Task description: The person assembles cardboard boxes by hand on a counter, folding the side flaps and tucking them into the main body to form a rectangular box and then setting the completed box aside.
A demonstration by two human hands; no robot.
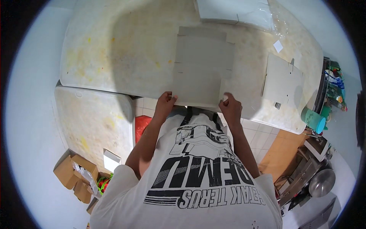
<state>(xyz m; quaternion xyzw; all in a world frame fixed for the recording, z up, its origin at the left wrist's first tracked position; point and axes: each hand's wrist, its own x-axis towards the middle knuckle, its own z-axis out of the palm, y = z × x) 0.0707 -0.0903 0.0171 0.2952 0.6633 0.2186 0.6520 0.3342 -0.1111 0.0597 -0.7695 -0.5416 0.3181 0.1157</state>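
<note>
A flat grey cardboard box blank [200, 68] with slits along its sides lies on the stained white table [137, 53] in front of me. At its near left corner, my left hand [164, 107] has its fingers closed on the edge. My right hand [231, 108] is closed at the near right corner, thumb and fingers curled together against the board. The near flap [199, 101] stretches between both hands along the table's front edge.
Another flat cardboard blank [283, 82] lies to the right, below a small white square [278, 46]. A white stack [234, 13] with clear plastic sits at the far side. A teal cup [314, 120] stands at the right edge. An open carton [78, 171] is at lower left.
</note>
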